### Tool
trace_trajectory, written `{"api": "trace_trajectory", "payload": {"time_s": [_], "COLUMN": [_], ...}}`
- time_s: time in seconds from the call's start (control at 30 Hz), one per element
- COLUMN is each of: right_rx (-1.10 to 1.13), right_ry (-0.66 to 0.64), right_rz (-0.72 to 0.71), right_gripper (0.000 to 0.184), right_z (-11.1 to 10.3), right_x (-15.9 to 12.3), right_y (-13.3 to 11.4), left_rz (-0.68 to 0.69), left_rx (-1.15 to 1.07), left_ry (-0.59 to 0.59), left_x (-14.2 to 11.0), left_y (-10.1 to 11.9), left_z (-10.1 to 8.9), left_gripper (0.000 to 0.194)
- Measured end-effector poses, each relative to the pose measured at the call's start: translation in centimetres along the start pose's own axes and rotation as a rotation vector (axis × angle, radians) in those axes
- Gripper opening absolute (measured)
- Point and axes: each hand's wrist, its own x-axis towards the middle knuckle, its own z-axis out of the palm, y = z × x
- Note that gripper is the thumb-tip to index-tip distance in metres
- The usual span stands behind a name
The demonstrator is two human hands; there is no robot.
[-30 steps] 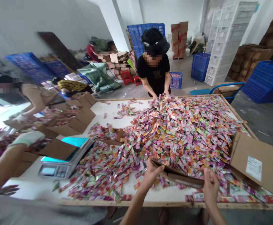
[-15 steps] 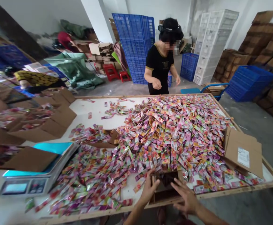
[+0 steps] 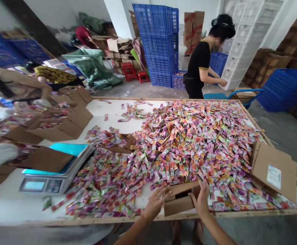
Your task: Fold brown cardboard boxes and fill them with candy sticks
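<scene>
Gripping a small brown cardboard box [image 3: 180, 201] at the near edge of the white wood-framed table [image 3: 16, 207], the left hand [image 3: 155, 203] clasps its left flap and the right hand [image 3: 202, 200] its right side, beside heaped colourful sachets [image 3: 189, 143].

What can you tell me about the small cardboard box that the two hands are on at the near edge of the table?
The small cardboard box is plain brown corrugated card, open, with flaps folded out. It sits tilted at the near edge of the table, its mouth turned toward the heap of colourful sachets. The left hand rests on its left flap, the right hand presses its right side. Its inside is hidden from view.
</scene>
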Motion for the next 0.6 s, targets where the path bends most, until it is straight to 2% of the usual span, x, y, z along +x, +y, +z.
{"api": "trace_trajectory", "payload": {"time_s": [0.03,0.1,0.17,0.23,0.3,0.37,0.47,0.6], "right_rx": [-0.002,0.017,0.059,0.11,0.184,0.288,0.361,0.154], "right_ry": [-0.016,-0.169,-0.356,-0.433,-0.412,-0.392,-0.405,-0.275], "right_rz": [-0.004,-0.039,-0.065,-0.02,0.082,0.183,0.287,0.336], "right_gripper": [0.066,0.07,0.08,0.079,0.071,0.069,0.062,0.038], "right_z": [0.0,-0.7,-1.7,-2.4,-2.6,-2.5,-1.9,-1.0], "right_x": [0.0,0.0,0.3,0.7,1.2,2.0,3.3,5.0], "right_y": [0.1,0.3,0.4,0.4,0.3,0.0,-0.4,-0.8], "left_rz": [0.03,0.05,-0.025,-0.153,-0.281,-0.347,-0.343,-0.299], "left_rx": [0.0,-0.051,-0.147,-0.27,-0.387,-0.449,-0.309,-0.121], "left_ry": [-0.081,-0.187,-0.124,0.017,0.17,0.258,0.267,0.201], "left_x": [-0.9,-2.5,-3.4,-3.3,-2.2,-0.7,1.6,3.5], "left_y": [-0.4,-0.9,-0.8,-0.1,1.1,2.6,4.5,6.0], "left_z": [-0.5,-0.7,0.3,2.1,3.9,4.8,4.4,3.3], "left_gripper": [0.047,0.044,0.048,0.058,0.064,0.064,0.055,0.039]}}
